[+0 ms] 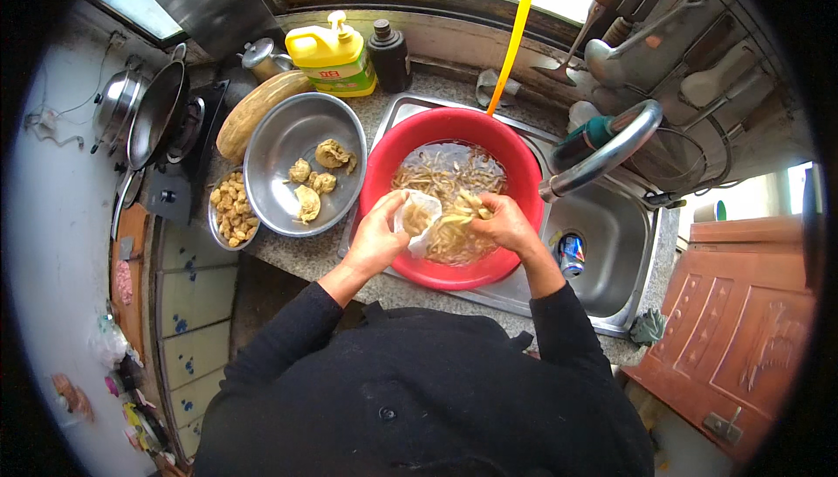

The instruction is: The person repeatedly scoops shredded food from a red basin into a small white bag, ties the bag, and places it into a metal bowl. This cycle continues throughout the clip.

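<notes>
Over a red plastic basin [452,280], my left hand [378,231] grips the edge of a small translucent white bag [419,215], which has some pale, stringy pieces inside. My right hand [507,225], just right of the bag, holds a bunch of pale yellowish vegetable strips [463,210]; their exact kind cannot be told. Beneath both hands, more brownish strips [435,172] lie in water in the basin. Left of the basin stands a wide metal bowl [268,130] with several crumpled yellowish-brown clumps [334,154]. A smaller bowl beside it is filled with light brown lumps [232,212].
A stainless steel sink [602,280] with a drink can [571,256] is at right, under a curved faucet [615,153]. A long gourd [258,114], yellow detergent jug [330,58] and dark bottle [389,58] stand behind the bowls. A wok [157,114] is at left; utensils hang at right.
</notes>
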`<action>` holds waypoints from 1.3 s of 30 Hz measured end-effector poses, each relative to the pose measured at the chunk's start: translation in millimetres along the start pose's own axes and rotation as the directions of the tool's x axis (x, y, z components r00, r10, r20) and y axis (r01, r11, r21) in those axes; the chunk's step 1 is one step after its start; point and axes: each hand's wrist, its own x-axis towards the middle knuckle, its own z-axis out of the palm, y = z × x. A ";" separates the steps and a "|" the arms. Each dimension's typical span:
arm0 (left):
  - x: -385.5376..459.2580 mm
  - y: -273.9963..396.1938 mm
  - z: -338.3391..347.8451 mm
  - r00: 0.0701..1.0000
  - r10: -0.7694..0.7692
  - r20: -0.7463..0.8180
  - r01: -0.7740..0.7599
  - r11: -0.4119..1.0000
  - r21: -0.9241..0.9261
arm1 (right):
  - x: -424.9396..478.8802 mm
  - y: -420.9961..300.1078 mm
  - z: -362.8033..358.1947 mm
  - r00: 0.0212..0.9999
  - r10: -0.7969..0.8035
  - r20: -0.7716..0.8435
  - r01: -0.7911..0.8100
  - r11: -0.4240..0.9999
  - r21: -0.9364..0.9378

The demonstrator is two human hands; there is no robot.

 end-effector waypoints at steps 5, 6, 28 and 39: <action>5.8 -4.3 11.4 0.999 0.043 -0.005 -0.043 0.999 -0.010 | -17.5 -97.0 9.2 0.990 -0.141 0.019 0.128 0.938 0.322; 5.9 -1.8 13.7 0.999 0.046 -0.007 -0.047 0.999 -0.024 | -14.2 -102.4 18.0 0.995 -0.104 -0.002 0.098 0.926 0.365; -6.2 18.6 22.1 0.999 -0.011 -0.041 -0.003 0.942 -0.335 | -10.0 -114.4 12.1 0.909 -0.417 -0.007 0.399 0.875 -0.274; -6.9 33.6 6.3 0.996 -0.049 0.070 0.075 0.896 -0.437 | 1.7 -24.5 22.4 0.992 0.076 0.101 -0.102 0.953 0.285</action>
